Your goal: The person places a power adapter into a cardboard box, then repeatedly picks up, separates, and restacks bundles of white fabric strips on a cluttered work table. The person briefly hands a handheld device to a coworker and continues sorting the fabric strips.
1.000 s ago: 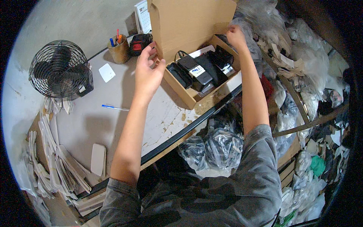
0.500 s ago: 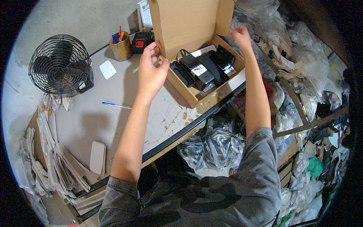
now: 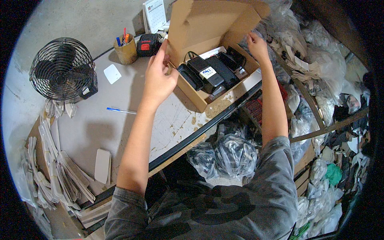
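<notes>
A brown cardboard box (image 3: 191, 93) stands at the table's right edge, its lid (image 3: 204, 25) raised and leaning towards me. Inside lie a black power adapter (image 3: 212, 81) with a white label, a black case-like item (image 3: 189, 77), other black items and a looped black cable. My left hand (image 3: 161, 76) is at the lid's left edge, index finger along it, the other fingers curled and the thumb near the box wall. At the lid's right side flap, my right hand (image 3: 258, 47) has its fingers bent against the cardboard; their tips are partly hidden.
Left on the table are a black wire fan (image 3: 62, 70), strip bundles (image 3: 54, 160), a pale rectangular block (image 3: 103, 166) and a blue pen (image 3: 120, 111). Behind stand a pen cup (image 3: 126, 53), a black-and-red battery (image 3: 149, 45) and a calendar (image 3: 155, 16). Plastic bags (image 3: 320, 60) crowd the right.
The lid has tipped forward towards me over the box, both hands moving with it. My left index finger now lies straighter along the edge. The box contents look unmoved.
</notes>
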A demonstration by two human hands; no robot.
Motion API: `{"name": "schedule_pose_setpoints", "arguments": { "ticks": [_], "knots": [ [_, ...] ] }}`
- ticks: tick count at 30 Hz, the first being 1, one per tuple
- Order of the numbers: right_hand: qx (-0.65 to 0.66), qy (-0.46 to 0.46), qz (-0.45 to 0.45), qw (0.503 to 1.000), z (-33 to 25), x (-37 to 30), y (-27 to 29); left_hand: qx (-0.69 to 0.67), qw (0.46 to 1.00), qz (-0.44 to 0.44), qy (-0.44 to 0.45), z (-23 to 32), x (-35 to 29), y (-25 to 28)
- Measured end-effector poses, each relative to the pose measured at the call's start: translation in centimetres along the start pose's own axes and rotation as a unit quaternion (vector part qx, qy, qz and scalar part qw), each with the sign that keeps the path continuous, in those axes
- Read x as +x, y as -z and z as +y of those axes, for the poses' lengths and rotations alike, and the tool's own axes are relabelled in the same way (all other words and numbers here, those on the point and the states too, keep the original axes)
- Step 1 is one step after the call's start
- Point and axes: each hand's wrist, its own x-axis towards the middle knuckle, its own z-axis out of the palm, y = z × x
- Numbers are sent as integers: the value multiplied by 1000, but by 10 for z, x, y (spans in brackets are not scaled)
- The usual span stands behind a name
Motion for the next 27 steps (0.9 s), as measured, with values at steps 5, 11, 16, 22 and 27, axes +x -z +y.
{"name": "schedule_pose_setpoints", "arguments": {
  "ticks": [5, 11, 16, 22, 27],
  "knots": [
    [138, 2, 92, 986, -16, -4, 6, 101, 994, 23, -42, -1, -3, -1],
    [133, -46, 49, 989, 21, 0, 10, 92, 996, -9, -14, 10, -3, 6],
    [156, 64, 30, 985, 90, -25, 26, 138, 989, -42, -24, 4, 2, 2],
    [139, -70, -67, 986, 88, -106, 52, 204, 977, -21, -62, -3, -5, 8],
    [336, 71, 21, 939, 15, -122, 69, 201, 977, 17, -64, -12, -12, 6]
  ]
}}
